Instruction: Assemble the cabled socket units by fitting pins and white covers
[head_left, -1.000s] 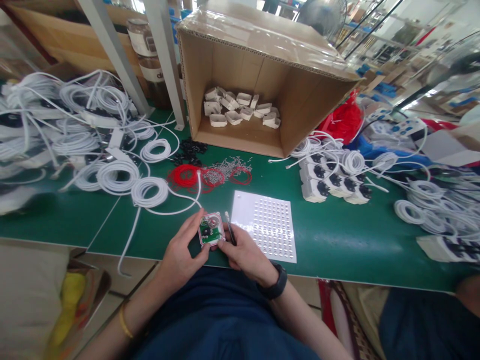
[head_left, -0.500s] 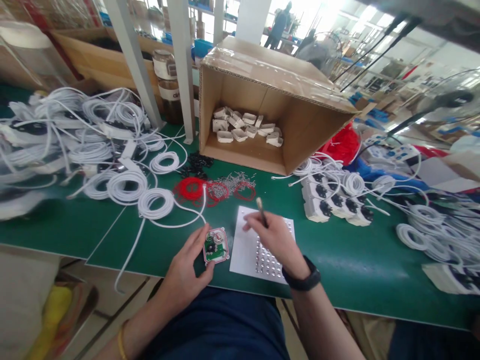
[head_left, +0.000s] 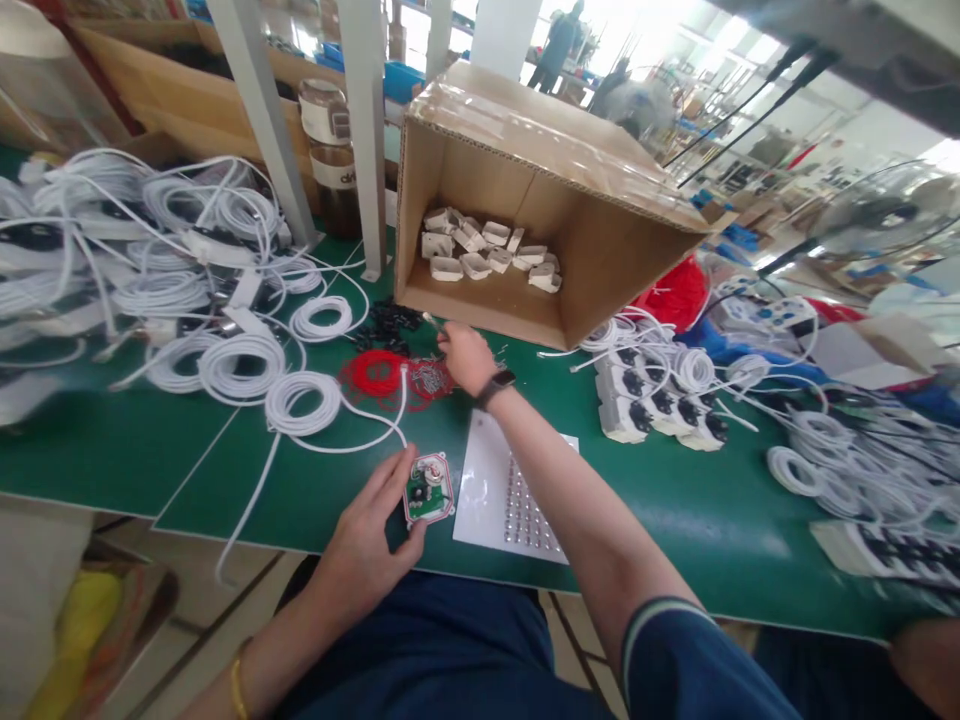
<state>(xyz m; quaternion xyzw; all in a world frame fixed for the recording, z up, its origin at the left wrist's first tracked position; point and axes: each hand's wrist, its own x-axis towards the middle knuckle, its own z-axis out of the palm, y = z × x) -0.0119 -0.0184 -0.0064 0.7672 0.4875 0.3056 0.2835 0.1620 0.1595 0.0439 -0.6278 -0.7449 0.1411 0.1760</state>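
My left hand (head_left: 369, 540) rests on the green table's front edge, its fingers closed round a small square part (head_left: 428, 489) with a green circuit board and red rim. My right hand (head_left: 466, 357) is stretched far out over a pile of small metal pins (head_left: 431, 375) and red wire loops (head_left: 375, 372), its fingers closed on a thin pen-like tool (head_left: 433, 322) that sticks out to the left. A white sheet (head_left: 516, 497) dotted with rows of small clear bumps lies under my right forearm.
An open cardboard box (head_left: 540, 190) on its side holds several white plastic shells (head_left: 480, 250). White coiled cables (head_left: 240, 365) cover the left. White plug blocks (head_left: 652, 405) and more cables lie to the right. Small black parts (head_left: 386, 322) sit by the box. Metal posts (head_left: 367, 130) stand behind.
My right hand has left the part and the white sheet and reached forward to the pins and red wire near the box, still with the tool. My left hand has stayed on the part.
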